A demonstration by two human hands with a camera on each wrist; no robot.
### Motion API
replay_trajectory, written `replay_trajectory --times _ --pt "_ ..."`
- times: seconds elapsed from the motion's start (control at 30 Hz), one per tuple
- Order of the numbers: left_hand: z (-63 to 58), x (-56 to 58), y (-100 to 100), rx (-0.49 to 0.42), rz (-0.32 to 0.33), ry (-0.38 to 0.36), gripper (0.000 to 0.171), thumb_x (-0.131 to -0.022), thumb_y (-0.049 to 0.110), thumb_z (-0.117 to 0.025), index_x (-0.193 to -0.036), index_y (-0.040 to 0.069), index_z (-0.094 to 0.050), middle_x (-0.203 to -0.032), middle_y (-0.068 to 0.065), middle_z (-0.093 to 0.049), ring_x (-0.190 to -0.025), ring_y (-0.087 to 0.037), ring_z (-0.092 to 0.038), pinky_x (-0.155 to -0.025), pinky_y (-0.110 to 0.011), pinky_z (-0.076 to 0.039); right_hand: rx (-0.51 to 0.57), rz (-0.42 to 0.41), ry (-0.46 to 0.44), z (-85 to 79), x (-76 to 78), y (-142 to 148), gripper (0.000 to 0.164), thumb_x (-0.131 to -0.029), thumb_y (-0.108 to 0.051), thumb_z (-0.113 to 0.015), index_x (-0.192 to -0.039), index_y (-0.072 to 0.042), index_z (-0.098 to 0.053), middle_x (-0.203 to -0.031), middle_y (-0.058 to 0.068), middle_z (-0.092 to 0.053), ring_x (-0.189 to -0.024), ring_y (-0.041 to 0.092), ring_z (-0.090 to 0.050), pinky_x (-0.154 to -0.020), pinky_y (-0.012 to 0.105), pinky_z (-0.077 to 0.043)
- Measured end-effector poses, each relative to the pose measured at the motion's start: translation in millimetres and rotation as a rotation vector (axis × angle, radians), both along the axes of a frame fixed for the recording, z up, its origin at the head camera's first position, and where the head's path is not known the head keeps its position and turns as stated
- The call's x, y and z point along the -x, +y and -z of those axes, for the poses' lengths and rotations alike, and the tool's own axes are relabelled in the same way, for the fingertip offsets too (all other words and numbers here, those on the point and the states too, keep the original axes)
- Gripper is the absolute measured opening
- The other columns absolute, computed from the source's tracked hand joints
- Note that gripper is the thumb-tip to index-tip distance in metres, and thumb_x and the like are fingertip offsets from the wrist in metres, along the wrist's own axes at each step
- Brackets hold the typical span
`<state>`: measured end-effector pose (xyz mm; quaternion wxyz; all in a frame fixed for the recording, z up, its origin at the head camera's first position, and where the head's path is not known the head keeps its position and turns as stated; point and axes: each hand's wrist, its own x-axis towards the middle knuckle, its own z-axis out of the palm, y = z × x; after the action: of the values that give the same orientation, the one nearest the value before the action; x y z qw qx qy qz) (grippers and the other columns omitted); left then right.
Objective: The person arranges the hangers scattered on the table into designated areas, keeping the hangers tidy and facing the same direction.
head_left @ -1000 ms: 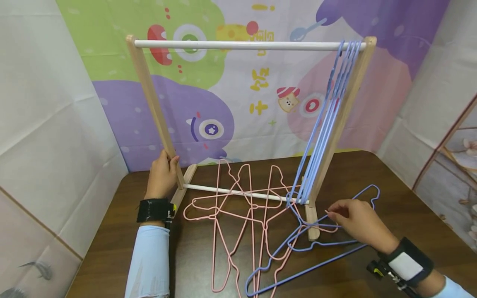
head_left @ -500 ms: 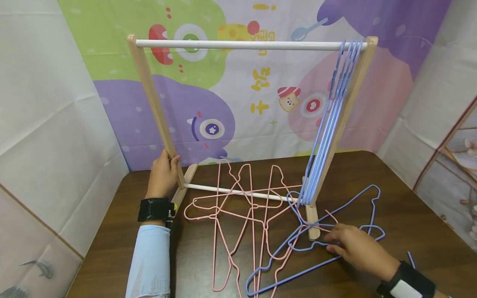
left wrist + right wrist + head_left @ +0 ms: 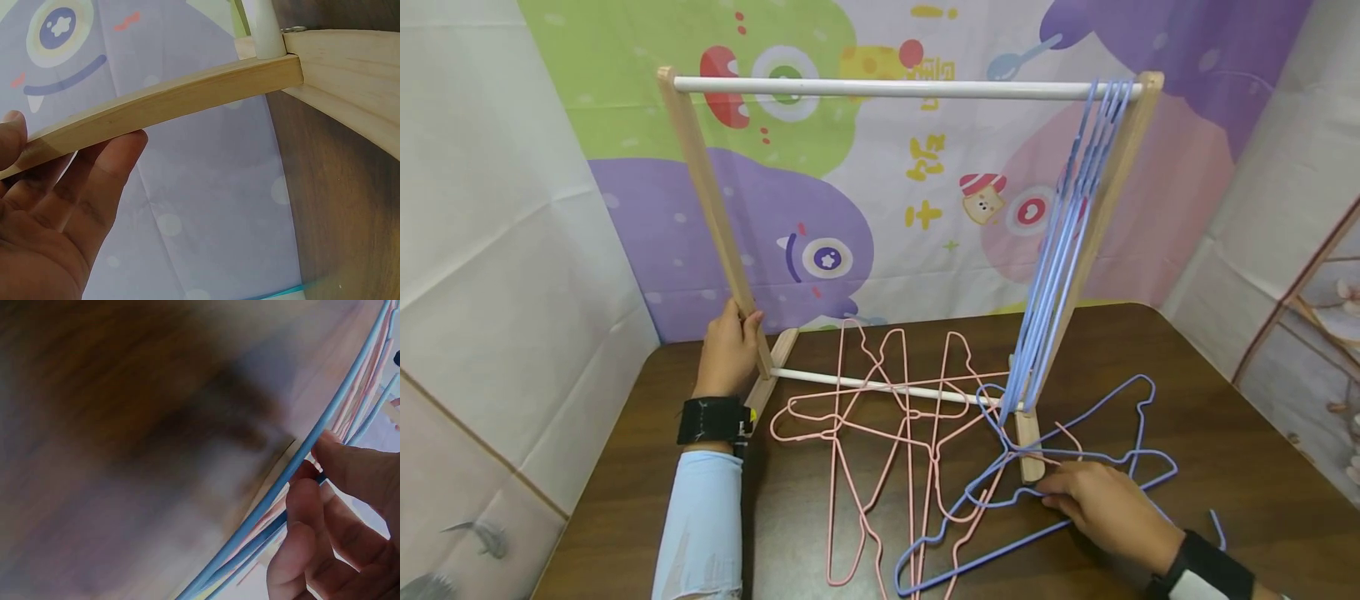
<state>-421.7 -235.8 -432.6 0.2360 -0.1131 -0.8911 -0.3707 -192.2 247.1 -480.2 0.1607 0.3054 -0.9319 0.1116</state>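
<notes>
My left hand (image 3: 727,350) grips the left wooden post (image 3: 711,192) of a small clothes rack. In the left wrist view its thumb and fingers lie on either side of that post (image 3: 187,100). Low over the table at the right, my right hand (image 3: 1105,508) pinches a blue clothes hanger (image 3: 250,545) by its wire between thumb and fingers. Another blue wire crosses in front of those fingers in the right wrist view. Several blue hangers (image 3: 1052,275) hang bunched at the right end of the rack's white top rod (image 3: 865,87).
Pink hangers (image 3: 832,500) lie tangled on the brown table (image 3: 790,533), partly over the rack's lower white rod (image 3: 808,377). Loose blue hangers overlap them near the rack's right foot (image 3: 1028,454). A printed cloth (image 3: 955,275) hangs behind.
My right hand has moved down and left from the hangers' upper part to the lower wires, and the loose blue hangers have shifted slightly left. My left hand stays on the post.
</notes>
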Motion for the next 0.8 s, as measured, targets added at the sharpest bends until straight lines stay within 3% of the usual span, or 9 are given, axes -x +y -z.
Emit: replay_trajectory --times 0.37,0.57,0.8 --pt "-1.0 -1.2 -0.6 -0.001 0.007 0.000 0.028 -0.107 0.018 -0.056 -0.121 -0.007 -0.055 -0.101 -0.029 -0.068 -0.087 -0.044 -0.070 -0.069 -0.056 -0.056 0.012 -0.044 -0.032 -5.1 -0.3 -30.9 0.018 -0.080 -0.013 -0.085 -0.092 -0.026 -0.078 -0.078 -0.018 -0.059 -0.071 0.001 -0.057 -0.055 0.028 -0.049" --pt "0.3 -1.0 -1.3 0.008 0.003 0.000 0.029 -0.108 0.020 -0.055 -0.121 -0.006 -0.055 -0.101 -0.028 -0.068 -0.087 -0.043 -0.070 -0.070 -0.056 -0.055 0.002 -0.067 0.019 -7.1 0.0 -44.0 0.025 -0.076 -0.011 -0.087 -0.095 -0.027 -0.081 -0.077 -0.017 -0.059 -0.071 0.005 -0.059 -0.057 0.029 -0.050" --pt "0.6 -0.3 -1.8 0.016 -0.003 0.012 0.029 -0.108 0.021 -0.055 -0.118 -0.006 -0.055 -0.099 -0.028 -0.068 -0.085 -0.042 -0.069 -0.069 -0.055 -0.054 0.010 -0.082 -0.010 -5.3 -1.0 -61.1 0.024 -0.082 -0.014 -0.084 -0.102 -0.026 -0.082 -0.079 -0.015 -0.060 -0.069 0.003 -0.060 -0.052 0.025 -0.047"
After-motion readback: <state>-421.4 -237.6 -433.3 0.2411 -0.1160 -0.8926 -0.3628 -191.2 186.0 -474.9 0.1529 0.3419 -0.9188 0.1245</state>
